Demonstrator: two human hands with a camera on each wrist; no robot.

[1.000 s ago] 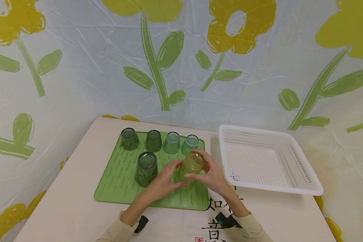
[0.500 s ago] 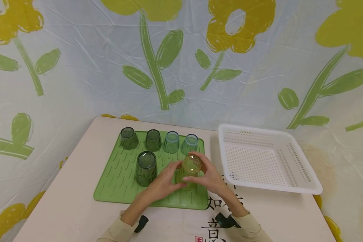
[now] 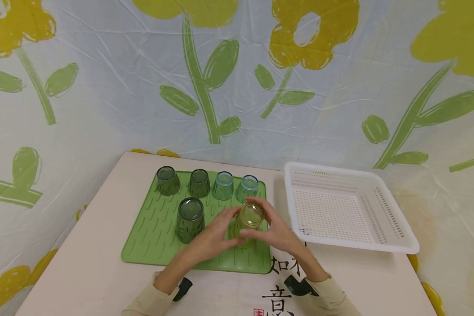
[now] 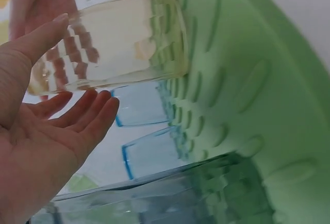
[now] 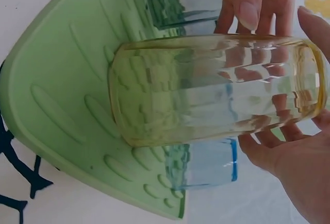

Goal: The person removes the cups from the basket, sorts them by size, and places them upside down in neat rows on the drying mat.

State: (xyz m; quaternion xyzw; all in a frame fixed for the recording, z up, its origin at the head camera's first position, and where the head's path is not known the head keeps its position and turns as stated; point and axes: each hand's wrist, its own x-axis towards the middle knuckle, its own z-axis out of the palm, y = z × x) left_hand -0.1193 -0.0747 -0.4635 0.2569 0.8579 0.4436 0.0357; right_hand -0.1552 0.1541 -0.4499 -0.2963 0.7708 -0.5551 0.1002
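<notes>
An upside-down yellow glass tumbler (image 3: 252, 215) stands rim down at the right part of the ribbed green drying mat (image 3: 150, 245). My right hand (image 3: 275, 229) grips it near its base, thumb in front and fingers behind. From the other side my left hand (image 3: 211, 239) cups the same tumbler; in the left wrist view its thumb overlaps the yellow glass (image 4: 118, 44) and the fingertips lie along the lower edge. Left of that hand is a tall dark green tumbler (image 3: 190, 221), also inverted, its lower right side partly behind the wrist.
Along the mat's back edge stand two short dark green glasses (image 3: 168, 181) and two short blue ones (image 3: 223, 186), all inverted. A white perforated basket (image 3: 351, 246) stands to the right. Black lettering (image 3: 277, 298) marks the pale tablecloth in front, and a flowered cloth hangs behind.
The yellow tumbler has come down slightly and tipped upright, moving a little toward me and left with my right hand. My left hand stays almost where it was.
</notes>
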